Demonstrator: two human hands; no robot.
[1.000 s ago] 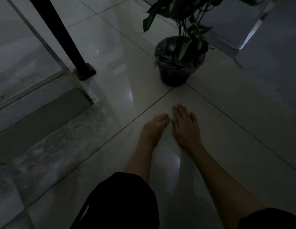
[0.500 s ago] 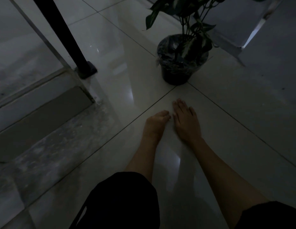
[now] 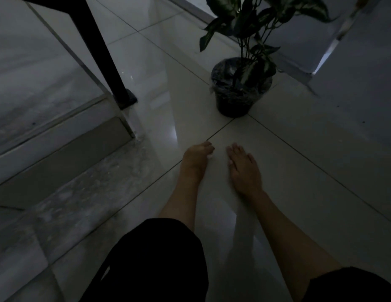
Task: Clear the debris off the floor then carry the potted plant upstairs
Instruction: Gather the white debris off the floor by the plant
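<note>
While the pale tiled floor (image 3: 299, 171) fills the dim view, the potted plant (image 3: 238, 92) stands ahead of both hands; the right hand (image 3: 244, 168) lies flat with fingers spread, the left hand (image 3: 195, 158) is curled, its contents unclear.

Dim room, glossy pale floor tiles (image 3: 299, 171); grey marble step (image 3: 59, 171) at left — black post (image 3: 103, 51) beside it
</note>
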